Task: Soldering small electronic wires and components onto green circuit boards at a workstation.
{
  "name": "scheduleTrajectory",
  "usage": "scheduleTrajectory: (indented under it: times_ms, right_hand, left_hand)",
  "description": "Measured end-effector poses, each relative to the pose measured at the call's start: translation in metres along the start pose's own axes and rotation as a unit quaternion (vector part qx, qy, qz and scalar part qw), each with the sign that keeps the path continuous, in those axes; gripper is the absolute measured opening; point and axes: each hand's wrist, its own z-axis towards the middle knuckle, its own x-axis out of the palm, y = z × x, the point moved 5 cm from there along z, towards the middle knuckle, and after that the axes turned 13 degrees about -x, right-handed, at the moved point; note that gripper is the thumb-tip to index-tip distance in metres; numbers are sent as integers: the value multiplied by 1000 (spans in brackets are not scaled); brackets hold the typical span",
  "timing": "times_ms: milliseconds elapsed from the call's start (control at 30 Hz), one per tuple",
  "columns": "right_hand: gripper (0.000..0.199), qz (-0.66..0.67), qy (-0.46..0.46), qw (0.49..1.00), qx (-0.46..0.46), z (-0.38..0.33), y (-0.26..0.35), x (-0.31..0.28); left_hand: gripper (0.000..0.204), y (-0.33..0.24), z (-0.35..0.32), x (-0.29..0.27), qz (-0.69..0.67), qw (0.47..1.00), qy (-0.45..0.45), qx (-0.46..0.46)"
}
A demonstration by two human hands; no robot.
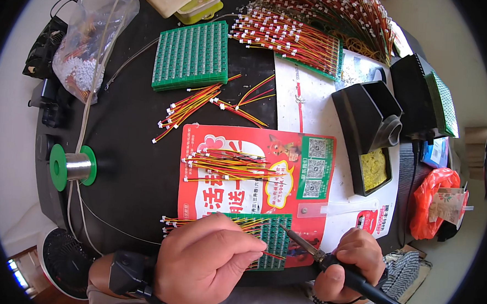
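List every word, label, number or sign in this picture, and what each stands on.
I won't quote wording; print stands on these:
Red sheet: large characters; edge print too small to read.
Green panel on it: three square codes.
Yellow speech bubble: small characters.
White sheet: red and dark print, mostly too small or blurred.
Green circuit board: none readable.
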Motion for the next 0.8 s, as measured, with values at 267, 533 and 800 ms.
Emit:
scheduleTrajectory:
  times_ms: [267,533,800]
  right_hand:
    - [27,-2,-16,1000,16,-1,3,7]
    - [26,-2,-16,1000,7,0,3,8]
    - [27,-20,-17,1000,-1,-2,2,10]
  left_hand:
    - [16,-5,1,3,17,995,-54,85]
    - [24,6,-1,11,100,988,18,112]
    - [23,9,1,17,104,982,-57,146]
